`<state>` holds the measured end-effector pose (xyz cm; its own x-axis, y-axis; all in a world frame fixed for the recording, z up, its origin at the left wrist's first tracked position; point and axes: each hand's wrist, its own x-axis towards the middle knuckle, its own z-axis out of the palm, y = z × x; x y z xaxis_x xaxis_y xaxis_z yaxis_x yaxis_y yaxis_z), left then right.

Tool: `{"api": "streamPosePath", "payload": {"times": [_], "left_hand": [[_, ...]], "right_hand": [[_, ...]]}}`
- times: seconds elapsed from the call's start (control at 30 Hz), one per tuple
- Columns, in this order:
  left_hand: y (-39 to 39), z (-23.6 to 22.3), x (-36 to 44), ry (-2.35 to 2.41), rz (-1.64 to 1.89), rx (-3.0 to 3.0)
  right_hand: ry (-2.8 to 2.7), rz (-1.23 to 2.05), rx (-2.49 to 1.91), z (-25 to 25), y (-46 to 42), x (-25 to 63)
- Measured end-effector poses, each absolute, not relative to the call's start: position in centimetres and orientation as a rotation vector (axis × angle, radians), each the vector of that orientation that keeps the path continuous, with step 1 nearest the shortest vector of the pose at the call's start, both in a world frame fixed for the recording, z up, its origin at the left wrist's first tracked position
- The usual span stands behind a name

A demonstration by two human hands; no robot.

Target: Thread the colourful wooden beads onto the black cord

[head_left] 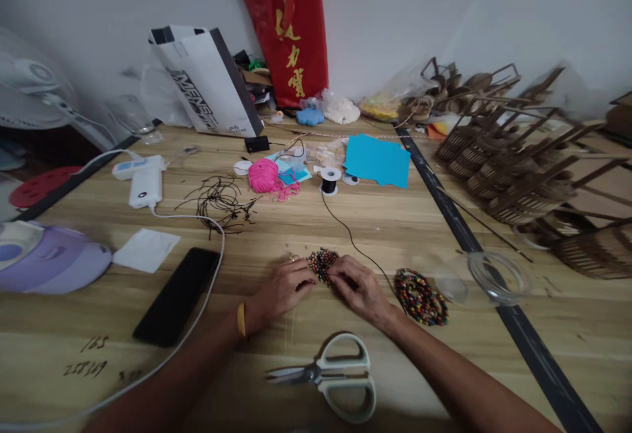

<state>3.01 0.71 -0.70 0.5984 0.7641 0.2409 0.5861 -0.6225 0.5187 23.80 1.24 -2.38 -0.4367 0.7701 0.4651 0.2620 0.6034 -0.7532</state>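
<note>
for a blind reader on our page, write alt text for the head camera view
A person's bare left hand and right hand meet at a small pile of multicoloured beads on a light wood-grain table. White-handled metal scissors lie nearer the viewer; a coil of multicoloured beads sits beside the right forearm.

Plain greyish-white wall (405,12), woodgrain table (276,229), kinda dim light
Table's pushed up near the wall, pale wood look with streaky brown grain and dark strips (439,199) running down both sides. White electric fan (32,76) off to the left, plus a red round disc below it, maybe a stool seat (38,187). Light's soft and greyish, shadows pretty faint.
</note>
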Motion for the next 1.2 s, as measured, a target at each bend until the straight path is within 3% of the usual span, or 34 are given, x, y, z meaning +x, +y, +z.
{"api": "streamPosePath", "payload": {"times": [0.93,1.2], "left_hand": [[0.7,-1.7,4.2,1.122,0.597,2.603],[0.7,-0.9,4.5,1.139,0.911,2.264]], "right_hand": [[-1.971,0.777,-0.874,-2.5,1.2,23.7],[-1.979,0.792,-0.881,-2.4,1.2,23.8]]}}
